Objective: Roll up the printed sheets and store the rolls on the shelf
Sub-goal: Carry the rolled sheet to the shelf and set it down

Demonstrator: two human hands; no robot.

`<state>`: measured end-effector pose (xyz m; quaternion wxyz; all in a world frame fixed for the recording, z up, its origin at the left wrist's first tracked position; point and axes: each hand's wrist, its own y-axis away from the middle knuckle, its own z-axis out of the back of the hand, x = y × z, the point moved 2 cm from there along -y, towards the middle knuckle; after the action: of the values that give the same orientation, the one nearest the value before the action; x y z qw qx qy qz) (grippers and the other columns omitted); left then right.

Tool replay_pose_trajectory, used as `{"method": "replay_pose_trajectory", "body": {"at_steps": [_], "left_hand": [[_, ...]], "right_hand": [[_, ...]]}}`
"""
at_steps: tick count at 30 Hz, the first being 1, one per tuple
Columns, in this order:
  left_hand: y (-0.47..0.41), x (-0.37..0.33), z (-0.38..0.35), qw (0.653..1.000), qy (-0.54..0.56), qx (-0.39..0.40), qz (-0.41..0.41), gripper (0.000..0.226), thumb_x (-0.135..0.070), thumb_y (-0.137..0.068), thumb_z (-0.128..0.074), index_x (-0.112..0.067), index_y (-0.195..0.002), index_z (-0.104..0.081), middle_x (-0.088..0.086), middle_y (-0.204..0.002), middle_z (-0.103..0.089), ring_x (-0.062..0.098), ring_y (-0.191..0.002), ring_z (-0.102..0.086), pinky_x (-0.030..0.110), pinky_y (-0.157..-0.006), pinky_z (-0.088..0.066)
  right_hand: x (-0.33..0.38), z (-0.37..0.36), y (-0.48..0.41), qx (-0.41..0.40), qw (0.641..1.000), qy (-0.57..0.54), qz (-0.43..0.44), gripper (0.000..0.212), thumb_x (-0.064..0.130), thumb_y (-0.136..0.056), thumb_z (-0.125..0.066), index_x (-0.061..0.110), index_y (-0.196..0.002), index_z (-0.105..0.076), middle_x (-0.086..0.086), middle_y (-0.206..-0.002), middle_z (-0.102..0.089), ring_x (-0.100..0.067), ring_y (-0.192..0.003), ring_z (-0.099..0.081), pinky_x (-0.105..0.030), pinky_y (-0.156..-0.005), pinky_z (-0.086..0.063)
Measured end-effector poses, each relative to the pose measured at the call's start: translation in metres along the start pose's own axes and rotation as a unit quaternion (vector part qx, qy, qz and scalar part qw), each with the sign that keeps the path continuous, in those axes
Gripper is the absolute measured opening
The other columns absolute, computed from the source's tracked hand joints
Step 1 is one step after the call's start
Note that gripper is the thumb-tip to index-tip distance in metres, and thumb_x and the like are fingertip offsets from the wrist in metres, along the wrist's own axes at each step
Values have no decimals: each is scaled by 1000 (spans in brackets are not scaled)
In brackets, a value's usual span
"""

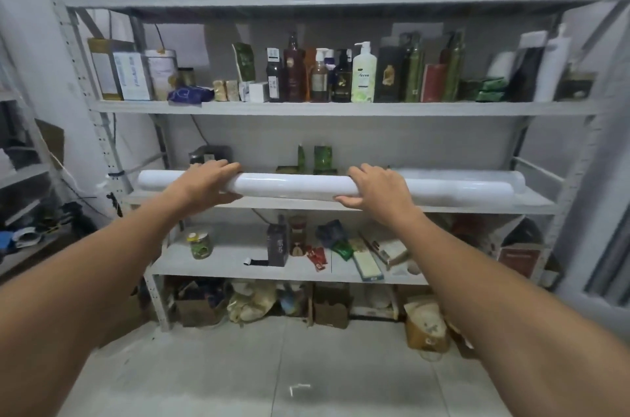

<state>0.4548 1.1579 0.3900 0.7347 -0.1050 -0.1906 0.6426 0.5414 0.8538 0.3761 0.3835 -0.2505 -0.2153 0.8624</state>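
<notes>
Now the left hand (208, 178) and right hand (375, 186), well apart, each curl around a long, glossy white roll (289, 185) lying across the front edge of the grey metal shelf (460, 208) at mid-frame. Just behind it, toward the right, lies a second white roll (477, 175). Plastic pump bottles (364, 75) crowd the board above.

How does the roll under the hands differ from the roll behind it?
The front roll is gripped by the left hand and right hand; the rear roll lies untouched. The front roll is at the shelf edge; the rear roll lies deeper, partly hidden. Both are white, lying lengthwise.
</notes>
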Motion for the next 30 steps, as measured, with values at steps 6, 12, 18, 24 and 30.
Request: {"method": "replay_pose_trajectory", "body": {"at_steps": [6,12,18,24,30], "left_hand": [[-94,4,-65,999,15,-5,-29,41,-35,-76,-70,-19,-108,-51,6,-98,-58,29,-88,-55,41,-73,-45],[-188,21,-130,997,26,-4,-68,40,-36,-78,-68,-21,-111,-51,5,-101,-59,24,-88,-54,38,-73,-42],[-297,32,-163,995,16,2,-95,40,-36,-78,-68,-20,-110,-51,5,-101,-59,24,-89,-54,37,-73,-41],[-371,10,-196,992,21,-8,-121,42,-39,-78,-68,-19,-111,-50,5,-103,-59,25,-90,-55,39,-74,-43],[-415,-24,-237,991,26,2,-133,38,-40,-79,-64,-20,-107,-48,4,-102,-58,24,-89,-53,36,-71,-40]], "right_hand": [[-53,-72,-29,31,998,17,-50,49,63,-82,-48,16,-95,-50,-5,-89,-58,-25,-75,-57,-32,-58,-34],[-101,-152,-77,71,993,52,-79,52,68,-81,-43,18,-97,-48,-2,-92,-58,-25,-77,-58,-31,-56,-35],[-156,-205,-130,71,988,50,-127,51,65,-81,-48,18,-102,-50,-2,-93,-58,-25,-81,-59,-32,-59,-35],[-210,-239,-144,83,981,41,-169,49,63,-81,-51,18,-102,-51,-3,-94,-57,-25,-81,-58,-35,-63,-45],[-259,-265,-139,105,976,61,-180,49,62,-81,-52,18,-101,-50,-3,-95,-57,-25,-82,-57,-33,-62,-41]]}}
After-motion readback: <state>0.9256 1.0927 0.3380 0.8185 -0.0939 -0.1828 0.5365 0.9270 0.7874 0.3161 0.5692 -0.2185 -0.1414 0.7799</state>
